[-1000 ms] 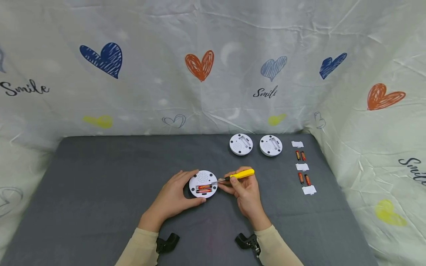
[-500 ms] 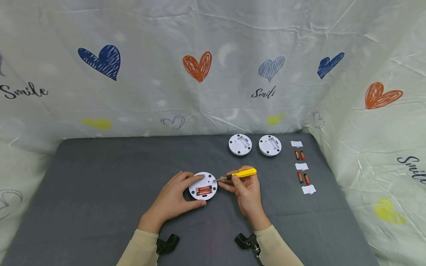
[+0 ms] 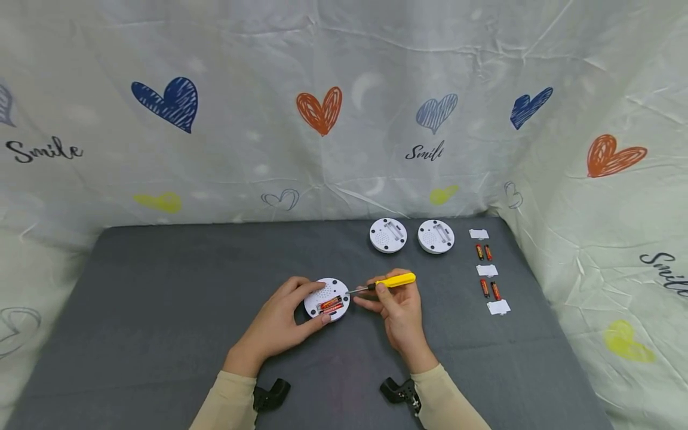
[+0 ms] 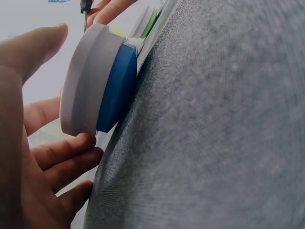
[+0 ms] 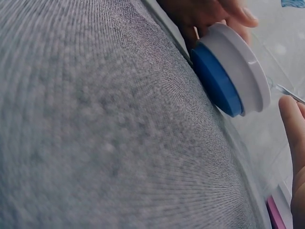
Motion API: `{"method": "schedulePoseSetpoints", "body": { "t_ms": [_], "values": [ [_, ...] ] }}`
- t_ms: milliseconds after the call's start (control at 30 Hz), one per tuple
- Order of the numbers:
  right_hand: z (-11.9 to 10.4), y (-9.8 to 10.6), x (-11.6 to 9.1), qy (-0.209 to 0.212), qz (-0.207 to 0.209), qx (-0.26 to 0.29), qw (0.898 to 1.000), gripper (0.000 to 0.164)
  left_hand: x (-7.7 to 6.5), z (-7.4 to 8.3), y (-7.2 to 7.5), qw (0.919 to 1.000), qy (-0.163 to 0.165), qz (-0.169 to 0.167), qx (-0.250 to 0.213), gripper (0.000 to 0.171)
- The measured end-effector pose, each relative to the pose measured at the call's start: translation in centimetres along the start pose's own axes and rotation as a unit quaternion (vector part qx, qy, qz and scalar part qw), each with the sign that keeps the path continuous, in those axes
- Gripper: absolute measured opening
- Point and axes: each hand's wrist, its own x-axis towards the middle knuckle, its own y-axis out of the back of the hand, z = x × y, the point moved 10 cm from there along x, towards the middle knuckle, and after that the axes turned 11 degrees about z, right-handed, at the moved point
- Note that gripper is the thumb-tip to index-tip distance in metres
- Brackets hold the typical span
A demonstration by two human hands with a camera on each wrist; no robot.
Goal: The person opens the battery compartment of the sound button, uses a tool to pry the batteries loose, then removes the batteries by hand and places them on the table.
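Note:
My left hand (image 3: 283,316) holds a round white battery-powered device (image 3: 331,291), fingers on its far side and thumb at its near edge. Its underside faces up, with speaker holes, dark feet and two orange-and-black batteries (image 3: 330,304) in the uncovered compartment. In the left wrist view the device's blue lower part (image 4: 118,88) sits on the cloth. To its right, my right hand (image 3: 396,313) grips a screwdriver (image 3: 396,280) by the yellow handle. The thin metal shaft points left, its tip at the device's right edge.
Two similar white devices (image 3: 388,235) lie at the back, their battery slots bare. Along the right side, small white battery covers (image 3: 487,270) alternate with pairs of batteries (image 3: 484,288). Grey cloth (image 3: 188,310) covers the table; a printed curtain (image 3: 242,119) hangs behind.
The white device has turned counterclockwise under my left hand, tilting the battery compartment. My left fingers have shifted on its top. The screwdriver tip has moved slightly right, to the edge.

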Motion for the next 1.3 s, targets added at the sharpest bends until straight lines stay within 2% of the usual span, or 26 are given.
{"method": "schedulePoseSetpoints", "body": {
  "t_ms": [267,433,533,900,1133,1300],
  "values": [
    [-0.7,0.1,0.0,0.031,-0.004,-0.027,0.999,0.020,0.1,0.3,0.6,0.9997,-0.008,0.020,-0.008,0.052],
    [-1.3,-0.2,-0.1,0.053,-0.020,-0.037,0.998,0.032,0.1,0.4,0.9,0.9992,-0.010,0.038,-0.011,0.044],
    [-1.4,-0.3,-0.1,0.060,-0.027,-0.034,0.997,0.034,0.2,0.4,1.0,0.9987,-0.013,0.048,-0.008,0.037],
    [-1.3,-0.4,-0.2,0.065,-0.035,-0.045,0.996,0.036,0.2,0.5,1.0,0.9982,-0.025,0.050,-0.022,0.025],
    [-1.3,-0.3,-0.2,0.065,-0.037,-0.049,0.996,0.035,0.2,0.7,1.0,0.9980,-0.034,0.049,-0.021,0.028],
    [-1.2,-0.3,-0.2,0.063,-0.034,-0.058,0.996,0.032,0.2,0.7,1.1,0.9981,-0.032,0.052,-0.010,0.047]
  ]
}}
